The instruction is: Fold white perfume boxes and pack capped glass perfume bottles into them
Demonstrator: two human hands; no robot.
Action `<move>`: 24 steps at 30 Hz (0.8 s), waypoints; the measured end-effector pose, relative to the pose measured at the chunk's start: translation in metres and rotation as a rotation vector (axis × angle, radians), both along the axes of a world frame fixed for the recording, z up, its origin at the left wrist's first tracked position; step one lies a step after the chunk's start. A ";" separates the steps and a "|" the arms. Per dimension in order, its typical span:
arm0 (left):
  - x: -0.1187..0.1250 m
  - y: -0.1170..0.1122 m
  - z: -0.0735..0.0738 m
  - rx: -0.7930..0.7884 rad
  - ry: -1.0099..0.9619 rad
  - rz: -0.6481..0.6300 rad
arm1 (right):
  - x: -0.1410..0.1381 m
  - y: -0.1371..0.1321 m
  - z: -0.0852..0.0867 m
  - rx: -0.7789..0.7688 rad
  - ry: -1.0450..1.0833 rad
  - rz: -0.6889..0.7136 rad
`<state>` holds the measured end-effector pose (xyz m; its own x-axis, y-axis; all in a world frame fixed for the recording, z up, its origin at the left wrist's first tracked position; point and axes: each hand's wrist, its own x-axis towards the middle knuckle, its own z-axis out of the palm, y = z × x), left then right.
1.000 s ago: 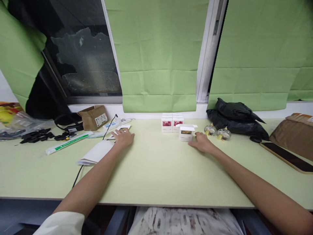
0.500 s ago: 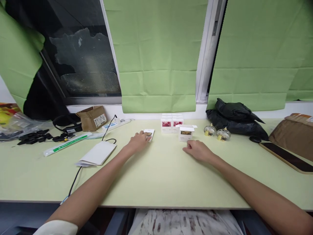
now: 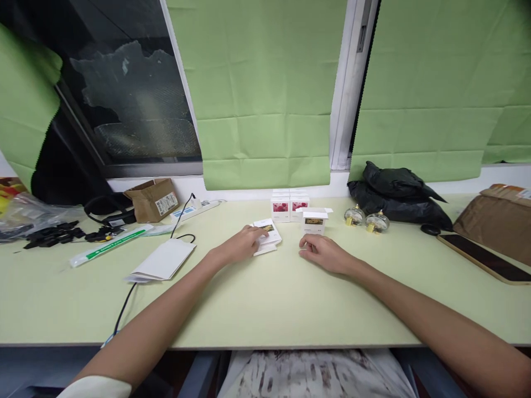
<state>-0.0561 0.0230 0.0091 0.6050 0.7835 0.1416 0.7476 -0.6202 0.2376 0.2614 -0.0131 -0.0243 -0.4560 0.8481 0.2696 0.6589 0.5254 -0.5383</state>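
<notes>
A flat white folded carton [image 3: 271,237] with a dark picture panel lies tilted in front of the small boxes, some of its flaps showing. My left hand [image 3: 243,244] has its fingers over the carton's left side and holds it; the thumb is mostly hidden. My right hand [image 3: 326,254] is loosely curled over the tabletop, thumb and fingers slightly apart, with nothing in it. Just behind its fingers stands an upright white box [image 3: 314,223] with a dark picture and its top flaps open.
White boxes with red pictures [image 3: 281,209] stand in rows at the back. Two round glass bottles with gold parts [image 3: 377,222] are right of them. Farther right lie a black plastic bag [image 3: 398,207] and a phone [image 3: 483,257]. Folded white card [image 3: 164,260] and a cable lie left.
My left hand has moved slightly right with the flat carton, which now lies turned and shows more of its face and flaps. My right hand has shifted a little left.
</notes>
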 end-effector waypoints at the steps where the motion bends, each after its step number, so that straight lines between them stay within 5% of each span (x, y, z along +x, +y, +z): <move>1: 0.001 -0.001 0.002 -0.001 -0.002 -0.014 | 0.000 0.000 -0.001 -0.006 0.005 0.019; 13: 0.009 -0.015 0.015 -0.175 -0.016 -0.174 | -0.005 0.000 -0.007 0.011 0.039 0.153; 24: 0.016 -0.014 -0.005 -0.185 -0.178 -0.241 | 0.001 0.003 -0.006 -0.026 0.103 0.071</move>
